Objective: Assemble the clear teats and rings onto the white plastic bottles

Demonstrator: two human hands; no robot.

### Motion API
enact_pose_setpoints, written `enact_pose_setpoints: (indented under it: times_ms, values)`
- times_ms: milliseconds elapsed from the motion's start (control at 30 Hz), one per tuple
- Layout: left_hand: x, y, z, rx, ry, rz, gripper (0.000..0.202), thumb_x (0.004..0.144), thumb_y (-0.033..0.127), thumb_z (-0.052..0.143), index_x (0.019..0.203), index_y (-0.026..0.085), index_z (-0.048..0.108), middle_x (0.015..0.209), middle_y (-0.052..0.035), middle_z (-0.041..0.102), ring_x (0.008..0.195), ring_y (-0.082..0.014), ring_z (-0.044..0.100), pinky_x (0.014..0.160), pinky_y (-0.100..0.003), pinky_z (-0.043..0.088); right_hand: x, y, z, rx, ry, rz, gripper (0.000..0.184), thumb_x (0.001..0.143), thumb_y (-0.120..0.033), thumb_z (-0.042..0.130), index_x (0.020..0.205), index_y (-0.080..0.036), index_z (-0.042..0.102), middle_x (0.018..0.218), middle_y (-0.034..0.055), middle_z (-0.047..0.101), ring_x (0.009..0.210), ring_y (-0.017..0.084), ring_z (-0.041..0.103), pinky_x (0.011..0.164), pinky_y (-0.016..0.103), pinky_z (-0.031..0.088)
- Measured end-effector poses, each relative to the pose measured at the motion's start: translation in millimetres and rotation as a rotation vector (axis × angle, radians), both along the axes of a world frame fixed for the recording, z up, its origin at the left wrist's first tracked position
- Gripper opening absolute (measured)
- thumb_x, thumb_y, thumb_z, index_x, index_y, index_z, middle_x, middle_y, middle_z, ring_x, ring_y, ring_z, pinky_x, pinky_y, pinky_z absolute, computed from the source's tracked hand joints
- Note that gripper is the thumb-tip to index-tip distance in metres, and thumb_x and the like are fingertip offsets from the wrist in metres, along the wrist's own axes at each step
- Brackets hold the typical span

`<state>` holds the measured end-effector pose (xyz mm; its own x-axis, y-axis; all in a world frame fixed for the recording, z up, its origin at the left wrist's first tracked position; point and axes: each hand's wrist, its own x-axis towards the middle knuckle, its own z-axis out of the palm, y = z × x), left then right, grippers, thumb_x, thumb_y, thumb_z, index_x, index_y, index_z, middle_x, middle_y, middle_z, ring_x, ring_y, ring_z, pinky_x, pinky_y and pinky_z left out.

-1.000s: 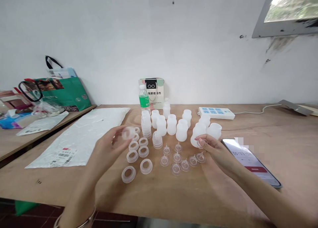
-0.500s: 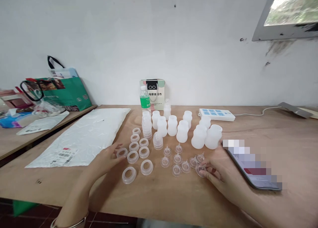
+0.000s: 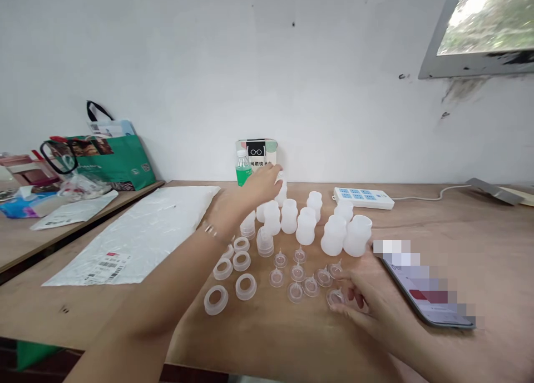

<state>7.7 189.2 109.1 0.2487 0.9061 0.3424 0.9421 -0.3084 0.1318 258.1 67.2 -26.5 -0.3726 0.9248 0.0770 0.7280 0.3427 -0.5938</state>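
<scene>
My left hand reaches across to the back, its thumb and forefinger apart beside a capped feeding bottle. Whether they touch it I cannot tell. Down at the front right, my right hand pinches the edge of a clear bottle nipple lying on the table. Several more nipples lie to its left. Clear collar rings lie further left, some hidden under my left forearm. Behind them stand several open, milky white bottles and clear bottle caps.
A phone lies right of my right hand. A power strip with a cord sits at the back. A white mailing bag covers the left. A water bottle and paper bag stand against the wall.
My left hand has left the collar rings and moved far back and right to the capped bottle. The nipple at my right hand has shifted slightly toward me, apart from its neighbours.
</scene>
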Motion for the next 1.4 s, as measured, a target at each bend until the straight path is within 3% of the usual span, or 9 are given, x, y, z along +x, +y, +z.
enact_pose_setpoints:
  times_ms: [200,433,633,733,933,1033,1133,1300,1400]
  values:
    - [13.3,99.5,-6.4,-0.189,0.050,0.070,0.041,0.086,0.029,0.055,0.124,0.016,0.047,0.124,-0.0118,0.052,0.103,-0.0231,0.057,0.085,-0.043,0.049,-2.9,-4.6,15.3,0.100,0.155,-0.010,0.023,0.087,-0.043,0.045,0.093,-0.024,0.057,0.064,0.0001,0.057,0.059,0.017,0.055,0.054,0.030,0.044]
    - [10.5,105.5,-22.7,-0.223,0.058,0.063,0.033,0.088,0.031,0.054,0.116,0.015,0.053,0.116,-0.0089,0.057,0.098,-0.0206,0.059,0.082,-0.042,0.051,-6.4,-1.7,26.5,0.170,0.310,-0.017,0.022,0.087,-0.041,0.046,0.085,-0.023,0.058,0.067,0.0006,0.059,0.062,0.016,0.054,0.056,0.029,0.043]
    - [-7.0,46.7,21.5,0.042,-0.072,0.006,0.051,0.079,0.026,0.061,0.125,0.015,0.041,0.118,-0.0123,0.053,0.102,-0.0231,0.055,0.085,-0.036,0.045,-3.4,16.0,43.4,0.271,0.569,-0.163,0.020,0.082,-0.042,0.054,0.088,-0.024,0.060,0.084,0.0035,0.063,0.080,0.019,0.057,0.069,0.031,0.046]
    - [-8.2,-12.8,35.6,0.060,-0.286,-0.310,0.042,0.075,0.036,0.062,0.111,0.020,0.049,0.097,-0.0039,0.060,0.082,-0.0173,0.058,0.068,-0.028,0.046,-10.8,31.6,59.2,0.216,0.757,-0.173,0.024,0.080,-0.045,0.057,0.095,-0.026,0.059,0.101,0.0039,0.062,0.090,0.019,0.058,0.075,0.031,0.047]
    - [12.4,-100.2,7.4,0.214,-0.262,-0.772,0.034,0.071,0.042,0.067,0.093,0.018,0.060,0.078,-0.0033,0.062,0.067,-0.0141,0.056,0.058,-0.024,0.042,-26.1,44.6,60.0,-0.696,0.939,0.352,0.064,0.069,-0.070,0.053,0.110,-0.021,0.056,0.082,0.0059,0.065,0.057,0.015,0.060,0.047,0.026,0.046]
    - [16.9,-107.9,-17.3,0.355,-0.226,-0.848,0.035,0.071,0.049,0.066,0.085,0.017,0.065,0.062,-0.0029,0.062,0.052,-0.0126,0.052,0.045,-0.024,0.035,-23.3,34.9,58.0,-0.774,0.831,0.436,0.061,0.064,-0.063,0.065,0.106,-0.019,0.060,0.069,0.0028,0.064,0.052,0.014,0.058,0.045,0.024,0.044]
    - [2.7,-107.8,-34.1,0.412,-0.429,-0.721,0.031,0.073,0.048,0.065,0.080,0.018,0.065,0.055,-0.0011,0.060,0.045,-0.0112,0.050,0.041,-0.022,0.034,-13.5,20.3,63.0,-0.508,0.694,0.292,0.046,0.067,-0.053,0.068,0.101,-0.023,0.063,0.080,0.0034,0.066,0.061,0.015,0.060,0.051,0.025,0.047]
    - [-60.5,-116.2,-36.2,0.624,-1.037,-0.046,0.033,0.086,0.046,0.045,0.074,0.018,0.057,0.046,0.0047,0.049,0.033,-0.0063,0.036,0.033,-0.018,0.026,16.9,11.0,60.1,-0.061,0.523,-0.093,0.036,0.064,-0.045,0.072,0.095,-0.027,0.065,0.083,0.0021,0.067,0.067,0.019,0.059,0.051,0.025,0.048]
    - [-85.0,-123.8,-40.5,0.180,-0.808,0.114,0.031,0.077,0.046,0.058,0.092,0.020,0.051,0.060,0.0042,0.057,0.043,-0.0094,0.047,0.040,-0.020,0.037,27.1,15.5,51.3,-0.044,0.575,-0.163,0.039,0.065,-0.049,0.069,0.096,-0.026,0.065,0.090,0.0039,0.068,0.074,0.022,0.062,0.057,0.027,0.052]
